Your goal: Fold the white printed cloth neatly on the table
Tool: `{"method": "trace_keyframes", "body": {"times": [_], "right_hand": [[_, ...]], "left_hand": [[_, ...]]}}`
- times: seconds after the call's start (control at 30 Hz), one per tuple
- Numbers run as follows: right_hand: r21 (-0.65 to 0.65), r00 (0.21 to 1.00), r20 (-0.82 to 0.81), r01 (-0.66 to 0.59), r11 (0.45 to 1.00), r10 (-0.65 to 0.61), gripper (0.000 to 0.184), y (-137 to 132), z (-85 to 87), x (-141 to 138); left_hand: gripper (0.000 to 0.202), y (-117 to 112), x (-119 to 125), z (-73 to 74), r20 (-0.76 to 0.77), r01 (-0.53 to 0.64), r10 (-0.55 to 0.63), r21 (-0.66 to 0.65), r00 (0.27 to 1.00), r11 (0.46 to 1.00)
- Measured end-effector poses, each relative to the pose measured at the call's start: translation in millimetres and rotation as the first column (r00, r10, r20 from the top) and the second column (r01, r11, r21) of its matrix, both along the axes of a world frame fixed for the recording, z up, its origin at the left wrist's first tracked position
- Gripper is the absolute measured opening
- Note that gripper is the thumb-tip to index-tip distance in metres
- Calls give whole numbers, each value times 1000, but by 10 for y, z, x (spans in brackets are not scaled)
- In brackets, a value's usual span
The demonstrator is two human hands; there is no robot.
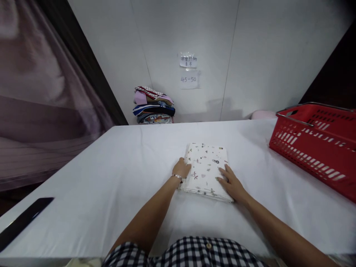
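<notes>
A folded white cloth with small printed plants and figures lies flat in several layers on the white-covered table. My left hand, with a bracelet at the wrist, holds its left edge; the thumb rests on top and the other fingers are partly hidden beside the layers. Across the right edge my right hand lies with its fingers spread on the upper face of the cloth.
A red plastic basket with metal handles stands at the table's right side. Behind the far edge is a stack of folded fabrics. A dark flat object lies front left. A curtain hangs on the left; paper signs are on the wall.
</notes>
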State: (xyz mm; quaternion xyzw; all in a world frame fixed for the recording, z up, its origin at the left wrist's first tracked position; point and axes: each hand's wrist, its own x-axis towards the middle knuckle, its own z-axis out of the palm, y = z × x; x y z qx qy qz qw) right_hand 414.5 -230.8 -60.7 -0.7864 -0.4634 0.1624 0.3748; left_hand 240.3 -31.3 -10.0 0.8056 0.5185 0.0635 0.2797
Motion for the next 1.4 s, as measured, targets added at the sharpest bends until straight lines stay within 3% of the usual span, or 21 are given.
{"method": "trace_keyframes", "body": {"times": [0.13,0.3,0.43,0.6,0.73,1.03,1.2,1.4], "right_hand": [[86,994,-100,42,995,-34,52,-131,-61,-134],[193,999,-35,27,981,-21,47,115,-19,26],[147,986,167,-34,989,9,39,180,67,109],[70,840,504,-274,959,203,34,-6,178,-255],[-12,719,586,-454,891,374,40,-4,258,-588],[-127,640,623,-485,865,450,52,198,236,-917],[-103,665,609,-475,874,433,51,106,231,-914],[-29,795,515,-359,933,322,41,-125,222,-542]], "left_hand": [[42,-99,-133,-33,20,42,-42,11,999,999],[36,-82,-43,-17,87,-11,5,74,996,997],[40,-113,-100,26,103,-25,18,66,994,997],[30,-320,-323,11,140,-74,62,87,988,993],[23,-431,-386,0,118,-94,83,90,990,992],[23,-328,-412,-88,83,-49,36,151,996,987],[23,-314,-452,-123,79,-27,14,160,997,987],[29,-368,-508,-81,108,-58,48,94,993,994]]}}
